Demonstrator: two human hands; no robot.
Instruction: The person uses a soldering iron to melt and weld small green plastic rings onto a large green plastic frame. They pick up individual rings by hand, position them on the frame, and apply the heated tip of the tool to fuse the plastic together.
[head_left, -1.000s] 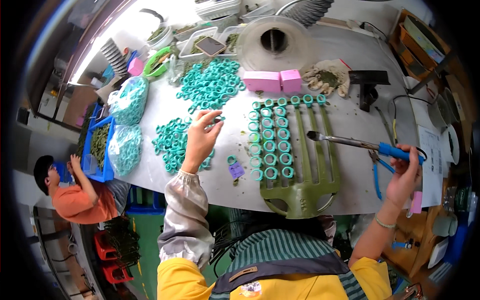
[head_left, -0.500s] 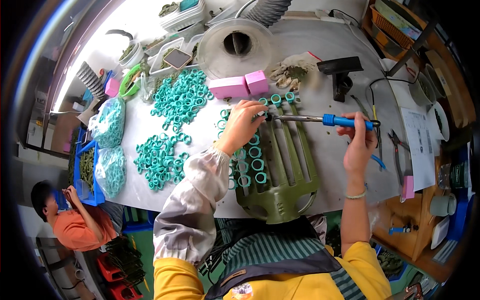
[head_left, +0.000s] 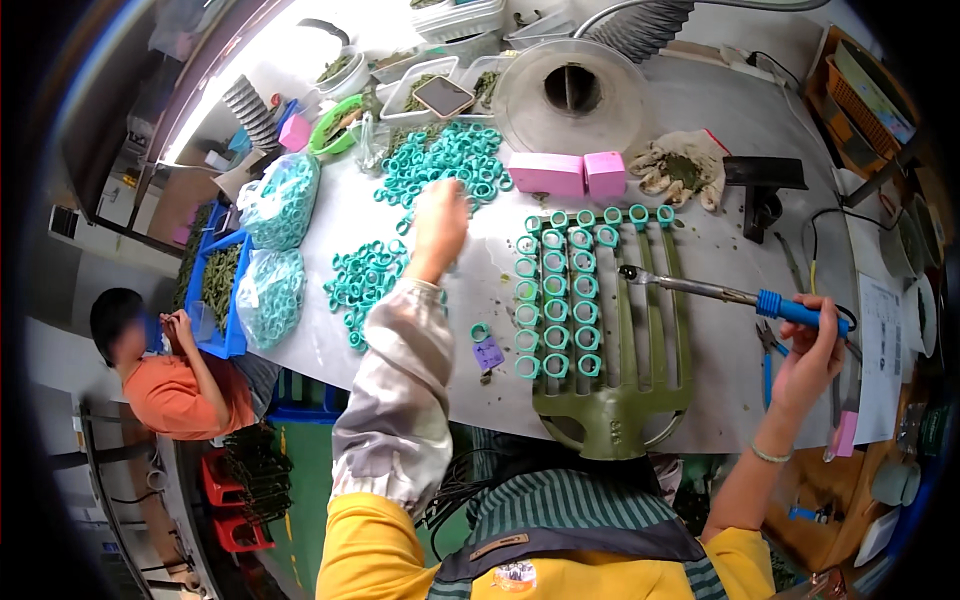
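My right hand (head_left: 808, 362) grips the blue handle of a soldering iron (head_left: 705, 290), its metal shaft pointing left. The dark tip hovers over a green pronged rack (head_left: 612, 420). Teal rings (head_left: 554, 286) line the rack's left prongs in rows, and several sit at the far ends of the others. My left hand (head_left: 440, 228) is smeared by motion at the near edge of a heap of teal rings (head_left: 440, 160); whether it holds one is unclear. Nearer me lies a smaller heap of rings (head_left: 365, 285). One ring and a purple tag (head_left: 487, 353) lie left of the rack.
Pink blocks (head_left: 546, 175), a stained glove (head_left: 680, 165) and a black stand (head_left: 765, 190) line the back. A clear round hood (head_left: 570, 95) joins a grey hose. Bagged rings (head_left: 270, 300) stand left; pliers (head_left: 768, 365) lie right. Beyond the left edge sits a person in orange (head_left: 190, 395).
My left hand has left the rack and moved left to the ring heap. The iron's tip has dropped lower over the rack. The whole view has shifted, so the table appears farther right.
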